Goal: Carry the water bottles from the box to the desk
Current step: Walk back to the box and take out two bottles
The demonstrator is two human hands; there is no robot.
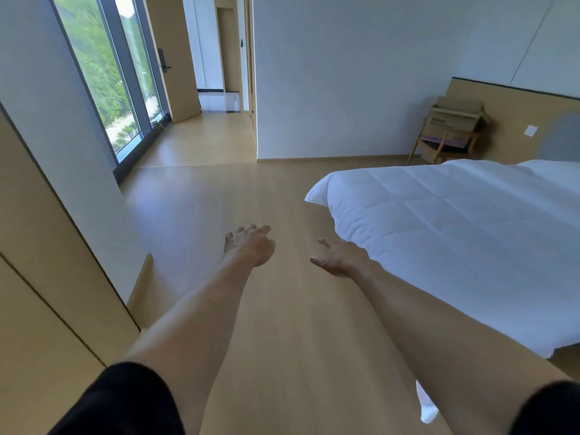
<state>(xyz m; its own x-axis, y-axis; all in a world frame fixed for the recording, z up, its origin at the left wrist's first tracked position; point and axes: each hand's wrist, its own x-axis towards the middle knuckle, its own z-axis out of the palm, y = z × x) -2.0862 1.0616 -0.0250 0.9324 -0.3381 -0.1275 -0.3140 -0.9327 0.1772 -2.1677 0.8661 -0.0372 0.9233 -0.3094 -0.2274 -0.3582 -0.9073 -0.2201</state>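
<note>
- The left hand (249, 246) reached forward over the floor with its fingers loosely spread and relaxed, gripping nothing; the forearm was bare up to a black short sleeve (125, 400).
- The right hand (340, 257) was likewise stretched out, palm turned inward, thumb and fingers released and empty, with a second black sleeve edge low at the right.
- The box (456, 116), a brown cardboard carton with its top flaps standing open, sat on the seat of a wooden chair (439, 146) in the far right corner, well apart from both hands. Whether it held water bottles could not be told from this angle; no bottle showed.
- The chair had a pale timber frame with slanted legs and a dark seat pad.
- The floor (282, 324) was smooth, light wood-grain planking, matt with a soft sheen near the window.
- The bed (455, 230) at the right carried a white duvet, quilted in large squares and softly creased, its rounded corner hanging over the edge near the right hand.
- A tan panelled headboard (514, 120) with a dark top strip ran behind the chair and bore a small white square switch plate.
- A tall window (106, 83) with dark grey frames stood at the left, showing green trees.
- Flat tan cabinet panels (47, 293) filled the left foreground, and plain white walls rose behind.
</note>
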